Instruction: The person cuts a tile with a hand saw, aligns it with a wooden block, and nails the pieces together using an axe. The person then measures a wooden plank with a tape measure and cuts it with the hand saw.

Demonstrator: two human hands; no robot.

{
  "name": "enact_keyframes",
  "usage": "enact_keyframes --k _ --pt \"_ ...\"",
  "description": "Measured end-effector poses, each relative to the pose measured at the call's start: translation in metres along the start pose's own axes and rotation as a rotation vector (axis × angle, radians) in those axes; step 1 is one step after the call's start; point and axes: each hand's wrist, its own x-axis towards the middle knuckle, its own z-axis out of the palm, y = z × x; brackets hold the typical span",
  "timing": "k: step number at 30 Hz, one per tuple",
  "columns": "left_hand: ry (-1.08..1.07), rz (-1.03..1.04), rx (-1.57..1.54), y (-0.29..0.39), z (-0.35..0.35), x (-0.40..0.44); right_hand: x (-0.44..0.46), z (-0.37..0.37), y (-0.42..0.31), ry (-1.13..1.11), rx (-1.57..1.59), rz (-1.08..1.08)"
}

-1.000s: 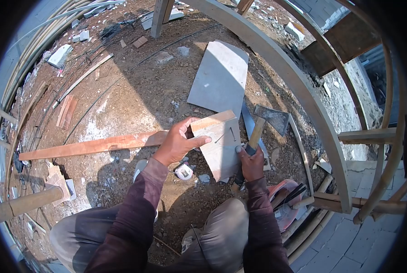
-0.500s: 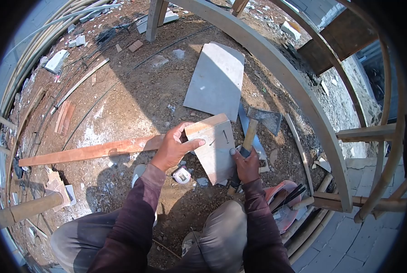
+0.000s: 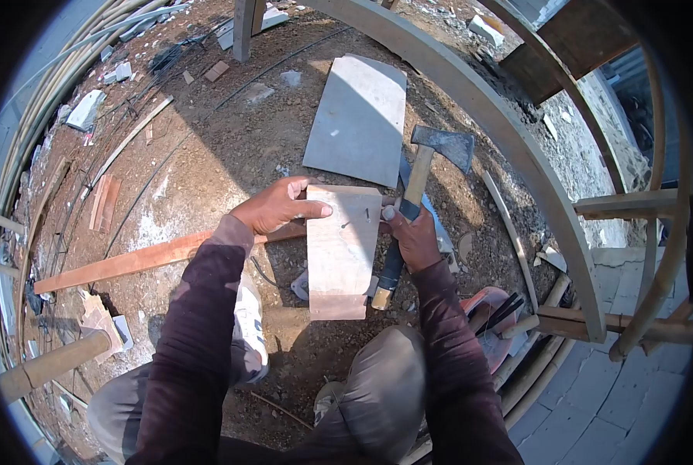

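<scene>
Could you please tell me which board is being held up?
The pale board, with a nail standing in its face, in the left hand; the grey panel and reddish plank lie on the ground.

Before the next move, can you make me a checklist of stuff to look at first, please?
1. Left hand has the board: ok, thumb across its face.
2. Right hand has a grip on the hatchet: ok, around the handle.
3. Blade clear of both hands: ok, beyond the right hand.
4. Nail near the board's right edge fully in: not ok, it sticks out.
5. Nail poking through the back: cannot tell, that side is hidden.
</scene>
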Motion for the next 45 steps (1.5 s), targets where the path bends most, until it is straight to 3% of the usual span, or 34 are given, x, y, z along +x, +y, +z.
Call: enact_keyframes --k 6,10,12,15,17,22,31,34,36,41,45 --pt "-0.117 -0.063 0.101 0.001 -0.027 0.022 0.022 0.019 0.02 0.028 0.099 0.079" --pt "0.075 -0.108 0.291 -0.015 -0.028 0.032 0.024 0.04 0.06 0.091 0.22 0.128" --pt "0.037 -0.127 0.362 -0.039 -0.035 0.053 0.026 0.044 0.08 0.108 0.223 0.157" --pt "0.301 -0.136 0.586 -0.11 -0.034 0.101 0.026 0.05 0.101 0.153 0.162 0.294" --pt "0.446 -0.27 0.722 -0.07 -0.002 0.084 0.027 0.05 0.11 0.159 0.149 0.316" --pt "0.416 -0.266 0.834 -0.07 0.006 0.091 0.031 0.046 0.124 0.14 0.129 0.33" --pt "0.324 -0.339 0.918 -0.082 -0.006 0.112 0.023 0.033 0.105 0.209 -0.233 0.392" --pt "0.29 -0.338 0.91 -0.081 -0.013 0.112 0.016 0.004 0.118 0.199 -0.651 0.185" --pt "0.251 -0.293 0.943 -0.086 -0.015 0.117 0.001 -0.007 0.108 0.157 -0.649 0.097" --pt "0.261 -0.279 1.015 -0.091 -0.013 0.119 -0.035 -0.015 0.087 0.033 -0.709 0.162" --pt "0.295 -0.288 1.018 -0.085 -0.009 0.116 -0.053 0.003 0.075 0.015 -0.876 0.09"
